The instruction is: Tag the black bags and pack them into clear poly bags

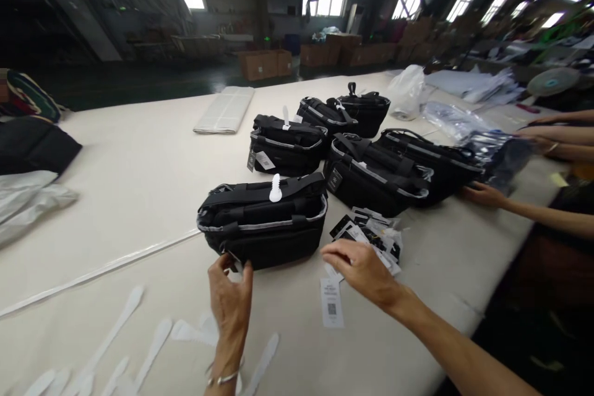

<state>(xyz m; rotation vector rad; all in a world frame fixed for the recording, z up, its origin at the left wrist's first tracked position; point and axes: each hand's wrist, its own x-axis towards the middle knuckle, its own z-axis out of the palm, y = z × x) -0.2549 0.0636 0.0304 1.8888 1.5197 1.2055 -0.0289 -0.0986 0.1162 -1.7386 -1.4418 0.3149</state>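
Note:
A black bag (264, 238) with grey piping stands upright in front of me, a white toothed strip (275, 188) fixed on its folded strap. My left hand (229, 297) is at the bag's lower left front, its thumb and fingers closed round a small tag (236, 265) that is partly hidden. Curled with fingertips together, my right hand (359, 269) is just right of the bag; what it pinches, if anything, cannot be made out. Below that hand is a white tag with a QR code (331, 304). A pile of black and white tags (371, 232) lies behind it.
Several similar black bags (288, 145) stand farther back. Loose white strips (153, 346) lie at front left. A folded cloth (226, 110) is toward the back. At right, another person's hands (485, 195) are by a bag and clear plastic (499, 148).

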